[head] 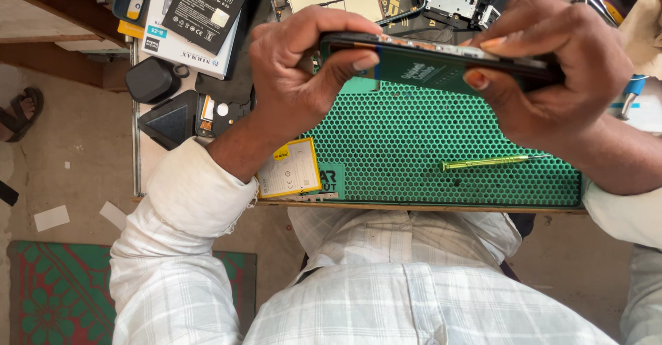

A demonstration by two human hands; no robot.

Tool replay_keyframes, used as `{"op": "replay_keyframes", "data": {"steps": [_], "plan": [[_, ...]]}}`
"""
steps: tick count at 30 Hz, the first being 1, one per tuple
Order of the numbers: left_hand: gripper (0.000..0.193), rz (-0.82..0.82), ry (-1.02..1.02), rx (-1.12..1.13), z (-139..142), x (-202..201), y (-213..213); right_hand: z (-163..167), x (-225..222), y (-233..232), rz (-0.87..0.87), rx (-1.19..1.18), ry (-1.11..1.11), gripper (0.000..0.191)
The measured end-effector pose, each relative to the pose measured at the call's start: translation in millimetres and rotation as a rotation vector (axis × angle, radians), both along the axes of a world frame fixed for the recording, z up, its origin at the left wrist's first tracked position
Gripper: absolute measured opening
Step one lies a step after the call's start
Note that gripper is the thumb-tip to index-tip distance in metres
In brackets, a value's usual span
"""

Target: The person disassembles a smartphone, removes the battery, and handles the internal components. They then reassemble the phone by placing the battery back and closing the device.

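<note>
Phone [441, 59] (edge-on) above green mat [441, 152], gripped between left hand [303, 76] and right hand [545, 69] fingers.

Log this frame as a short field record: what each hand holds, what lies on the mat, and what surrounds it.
left hand: grips the left end of the opened phone, thumb on its edge
right hand: grips the phone's right end
phone: held edge-up above the green honeycomb mat
on mat: green screwdriver; yellow-edged flat battery at the left corner
around: black pouches, boxes, phone parts
</note>
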State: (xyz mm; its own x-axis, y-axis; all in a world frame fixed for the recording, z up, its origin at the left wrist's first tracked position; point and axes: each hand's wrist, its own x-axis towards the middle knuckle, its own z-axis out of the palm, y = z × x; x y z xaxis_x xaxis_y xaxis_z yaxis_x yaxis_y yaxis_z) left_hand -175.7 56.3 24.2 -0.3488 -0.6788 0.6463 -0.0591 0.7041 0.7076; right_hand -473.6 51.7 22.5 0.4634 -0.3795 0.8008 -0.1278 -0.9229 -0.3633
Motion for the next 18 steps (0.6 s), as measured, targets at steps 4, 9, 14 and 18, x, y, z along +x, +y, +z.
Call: {"op": "replay_keyframes", "data": {"steps": [4, 9, 14, 18], "plan": [[0.023, 0.033, -0.005, 0.021, -3, -1, 0, -11, -6, 4, -0.021, 0.065, -0.002, 0.036], [0.023, 0.068, -0.028, 0.032, -3, 0, 1, -14, -13, 11, -0.103, 0.2, 0.019, 0.038], [0.024, 0.099, -0.026, 0.16, -5, -3, 1, -14, -11, 10, -0.053, 0.658, -0.119, 0.037], [0.026, 0.05, 0.059, 0.31, -9, -5, 0, -12, -8, 8, 0.019, 0.766, -0.156, 0.037]]}}
